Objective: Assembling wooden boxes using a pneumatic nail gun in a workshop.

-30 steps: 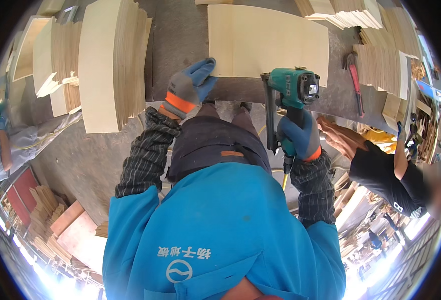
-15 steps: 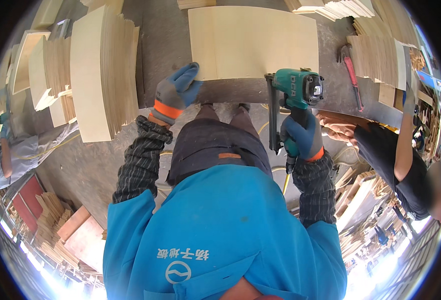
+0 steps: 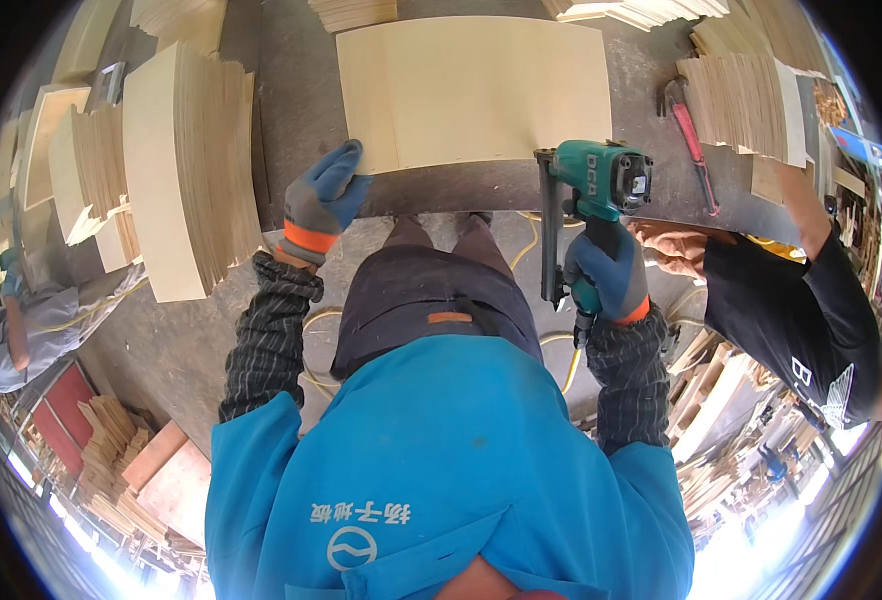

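The right hand (image 3: 611,272) grips a pneumatic nailer (image 3: 593,178); the left hand (image 3: 323,205), partly open, is at the near-left corner of the plywood panel (image 3: 476,90) ahead, contact unclear. Between them runs a bare worktable edge (image 3: 451,190). Leftward, beyond stacked boards (image 3: 176,170), a wooden box's (image 3: 46,140) contents are indistinct.

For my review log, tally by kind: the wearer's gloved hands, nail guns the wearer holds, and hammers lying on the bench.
Gloved hands: 2 (left hand at a corner of the pale wood panel; right hand on the tool's handle)
Nail guns: 1 (teal-and-black nail gun)
Hammers: 1 (red-handled hammer)
Total: 4
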The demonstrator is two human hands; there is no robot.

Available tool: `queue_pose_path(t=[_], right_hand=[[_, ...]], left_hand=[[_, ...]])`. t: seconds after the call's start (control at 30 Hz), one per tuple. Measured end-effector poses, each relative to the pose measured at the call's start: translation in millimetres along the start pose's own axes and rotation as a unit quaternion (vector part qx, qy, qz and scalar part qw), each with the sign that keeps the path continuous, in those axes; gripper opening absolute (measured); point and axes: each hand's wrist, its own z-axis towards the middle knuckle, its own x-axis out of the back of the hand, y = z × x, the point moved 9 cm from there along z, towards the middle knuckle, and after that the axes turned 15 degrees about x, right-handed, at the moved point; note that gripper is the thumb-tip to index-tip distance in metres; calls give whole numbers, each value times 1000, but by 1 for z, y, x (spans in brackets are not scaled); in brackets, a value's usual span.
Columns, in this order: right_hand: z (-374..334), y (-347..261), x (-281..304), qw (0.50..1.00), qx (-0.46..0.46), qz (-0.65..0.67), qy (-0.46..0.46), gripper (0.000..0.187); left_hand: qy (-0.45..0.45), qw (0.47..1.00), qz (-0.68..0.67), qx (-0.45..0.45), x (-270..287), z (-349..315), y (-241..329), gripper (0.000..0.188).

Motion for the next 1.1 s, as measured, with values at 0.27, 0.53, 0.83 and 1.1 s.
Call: queue_pose_path(t=[0.27,0.53,0.83,1.1], right_hand=[[-11,-3,30,999,1,29,19,55],[-2,14,55,1000,1,20,17,57],[-9,-10,83,997,27,42,61,60],[5,0,72,1000,5,-10,0,61]], left_hand=[[4,1000,15,2,0,-1,0,38],[21,999,30,0,-1,-2,1,37],[26,999,28,26,-3,-5,0,37],[38,999,25,29,-5,-6,-2,37]])
